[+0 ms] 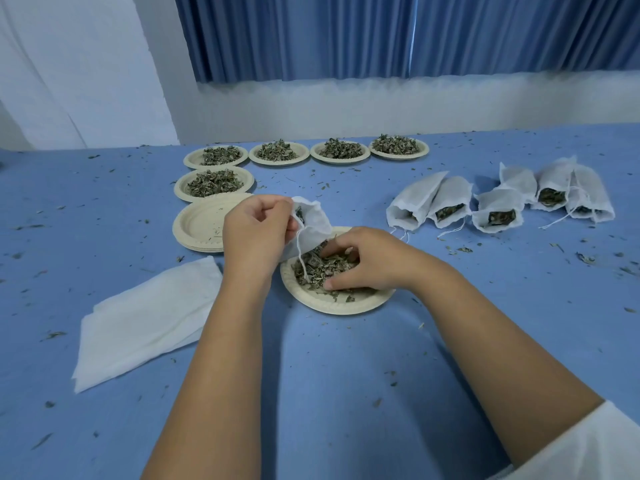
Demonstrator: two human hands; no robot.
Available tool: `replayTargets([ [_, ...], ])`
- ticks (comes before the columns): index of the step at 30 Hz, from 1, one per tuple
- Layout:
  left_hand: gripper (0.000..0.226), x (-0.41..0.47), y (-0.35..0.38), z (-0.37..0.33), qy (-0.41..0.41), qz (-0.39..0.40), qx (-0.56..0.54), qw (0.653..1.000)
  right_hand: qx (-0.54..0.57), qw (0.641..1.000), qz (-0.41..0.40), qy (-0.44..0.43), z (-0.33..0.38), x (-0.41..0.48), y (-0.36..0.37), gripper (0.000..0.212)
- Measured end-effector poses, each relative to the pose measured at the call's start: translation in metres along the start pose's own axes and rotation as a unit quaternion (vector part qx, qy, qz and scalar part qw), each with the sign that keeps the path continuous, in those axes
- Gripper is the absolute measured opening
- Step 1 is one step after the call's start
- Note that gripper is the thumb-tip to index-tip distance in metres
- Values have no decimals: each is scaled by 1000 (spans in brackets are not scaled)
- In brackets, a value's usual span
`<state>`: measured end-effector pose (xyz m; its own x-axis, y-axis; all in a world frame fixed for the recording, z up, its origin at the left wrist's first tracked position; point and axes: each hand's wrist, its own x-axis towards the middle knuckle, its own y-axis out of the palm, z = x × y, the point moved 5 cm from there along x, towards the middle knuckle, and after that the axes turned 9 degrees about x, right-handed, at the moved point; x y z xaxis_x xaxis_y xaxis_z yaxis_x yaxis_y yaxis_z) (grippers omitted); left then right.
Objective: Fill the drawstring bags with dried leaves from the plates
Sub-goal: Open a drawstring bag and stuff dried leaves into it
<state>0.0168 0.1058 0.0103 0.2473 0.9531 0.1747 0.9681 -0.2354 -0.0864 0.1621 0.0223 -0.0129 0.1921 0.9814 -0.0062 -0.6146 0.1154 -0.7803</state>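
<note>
A blue pleated curtain (381, 36) is hanging behind the blue-covered worktop (329, 375), and a pale wall (311, 109) is running beneath its hem along the worktop's far edge.

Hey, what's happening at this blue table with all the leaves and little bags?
A person is packing dried green leaves into a white cloth drawstring bag. The left hand pinches the bag's mouth over the nearest beige paper plate, while the right hand gathers leaves from it. Five full plates wait behind, a stack of empty plates sits left, filled bags lie right, and flat empty bags lie near left.
</note>
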Motion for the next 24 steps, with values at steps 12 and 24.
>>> replayTargets([
  [12,13,-2,2,-3,17,7,28,999,161,974,-158,31,-9,3,-20,26],
  [24,17,-2,-2,-3,34,-21,38,998,423,882,-195,64,-9,-6,-34,27],
])
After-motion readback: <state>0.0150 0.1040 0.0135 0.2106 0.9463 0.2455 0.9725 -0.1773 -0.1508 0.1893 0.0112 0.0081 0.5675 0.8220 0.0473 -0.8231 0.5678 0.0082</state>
